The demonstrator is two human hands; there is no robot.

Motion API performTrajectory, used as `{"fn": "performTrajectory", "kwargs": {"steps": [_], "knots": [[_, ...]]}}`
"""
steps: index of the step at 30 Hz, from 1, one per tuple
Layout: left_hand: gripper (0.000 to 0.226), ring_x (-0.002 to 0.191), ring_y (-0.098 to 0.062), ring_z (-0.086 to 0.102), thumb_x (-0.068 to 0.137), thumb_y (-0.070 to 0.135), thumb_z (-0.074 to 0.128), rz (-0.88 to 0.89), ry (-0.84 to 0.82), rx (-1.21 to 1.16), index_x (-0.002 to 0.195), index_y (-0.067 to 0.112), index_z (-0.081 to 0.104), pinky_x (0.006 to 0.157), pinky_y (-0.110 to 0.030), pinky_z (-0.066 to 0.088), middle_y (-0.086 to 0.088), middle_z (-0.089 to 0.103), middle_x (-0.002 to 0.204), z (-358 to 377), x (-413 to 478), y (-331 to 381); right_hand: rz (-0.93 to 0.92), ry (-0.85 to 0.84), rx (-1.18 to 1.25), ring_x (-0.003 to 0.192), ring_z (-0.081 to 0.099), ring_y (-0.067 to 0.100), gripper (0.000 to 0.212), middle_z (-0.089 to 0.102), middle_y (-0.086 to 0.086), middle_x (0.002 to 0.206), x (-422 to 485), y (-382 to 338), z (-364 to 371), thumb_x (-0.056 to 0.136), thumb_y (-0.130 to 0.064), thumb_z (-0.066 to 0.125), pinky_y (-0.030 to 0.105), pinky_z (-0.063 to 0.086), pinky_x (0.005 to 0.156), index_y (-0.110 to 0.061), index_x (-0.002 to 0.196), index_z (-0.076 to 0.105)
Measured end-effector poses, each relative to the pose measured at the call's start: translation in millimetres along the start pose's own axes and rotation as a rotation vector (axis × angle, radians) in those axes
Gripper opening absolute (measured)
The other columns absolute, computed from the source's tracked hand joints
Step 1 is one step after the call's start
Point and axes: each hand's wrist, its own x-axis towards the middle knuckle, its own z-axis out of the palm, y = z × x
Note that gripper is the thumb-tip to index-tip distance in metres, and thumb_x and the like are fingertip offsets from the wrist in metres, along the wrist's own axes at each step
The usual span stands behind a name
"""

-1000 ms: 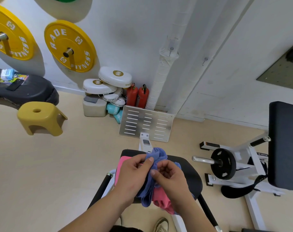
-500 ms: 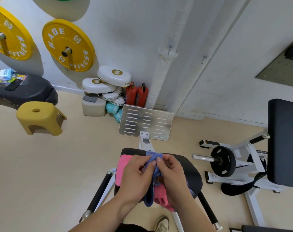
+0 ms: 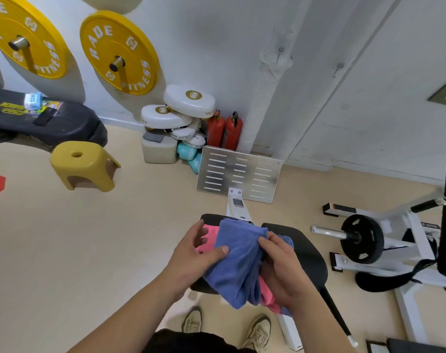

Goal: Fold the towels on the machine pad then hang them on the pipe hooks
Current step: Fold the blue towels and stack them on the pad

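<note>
Change: hands that met pinching the top of the blue towel point(image 3: 237, 261) half a second ago are now apart, and the cloth lies wider between them.
Left hand point(image 3: 191, 258): my thumb lies across the towel's left edge and clamps it against my palm. The fingers are spread and loose above the pink towel point(image 3: 208, 238).
Right hand point(image 3: 285, 271): my fingers are curled round the bunched right side of the blue towel, gripping it.
Blue towel: held up between both hands just over the machine pad point(image 3: 311, 253). Its lower end droops past the pad's near edge.
Pink towel: under the blue one. One part shows at the left by my fingers and another hangs out below my right hand.
Machine pad: black, mostly covered by towels and hands, bare on its right side.
Pipe point(image 3: 265, 98): white and wrapped, running up the wall beyond the pad. A small hook point(image 3: 281, 50) sits high on it, well apart from the towels.
Floor: yellow stool point(image 3: 82, 165) to the left; my shoes point(image 3: 258, 329) below the pad.
</note>
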Motion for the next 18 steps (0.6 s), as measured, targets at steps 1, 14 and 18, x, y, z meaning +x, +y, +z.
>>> {"fn": "performTrajectory", "kwargs": {"steps": [1, 14, 18], "knots": [[0.080, 0.118, -0.014, 0.067, 0.069, 0.046, 0.091, -0.083, -0.085, -0.097, 0.137, 0.032, 0.050, 0.103, -0.037, 0.053, 0.009, 0.067, 0.130, -6.6, 4.9, -2.8, 0.041, -0.052, 0.043, 0.118, 0.059, 0.034, 0.031, 0.062, 0.025, 0.135, 0.1, -2.1, 1.0, 0.104, -0.020, 0.054, 0.047, 0.054, 0.099, -0.008, 0.132, 0.061], [0.021, 0.090, -0.021, 0.078, 0.093, 0.023, 0.075, -0.287, 0.020, -0.121, 0.112, 0.016, 0.072, 0.079, -0.037, 0.062, 0.000, 0.082, 0.096, -1.9, 40.0, -39.5, 0.098, -0.050, -0.472, 0.119, 0.069, 0.028, 0.052, 0.068, 0.008, 0.134, 57.2, 45.1, -33.1, 0.079, -0.011, 0.080, 0.059, 0.055, 0.098, -0.024, 0.127, 0.063], [0.024, 0.088, -0.021, 0.074, 0.087, 0.008, 0.065, -0.283, 0.109, -0.065, 0.109, 0.019, 0.069, 0.069, -0.032, 0.059, -0.003, 0.079, 0.097, -1.5, 65.1, -25.3, -0.098, 0.095, -0.621, 0.114, 0.062, 0.009, 0.062, 0.058, -0.012, 0.129, 81.2, 41.0, -18.0, 0.091, -0.002, 0.070, 0.038, 0.056, 0.100, -0.031, 0.139, 0.043]]}}
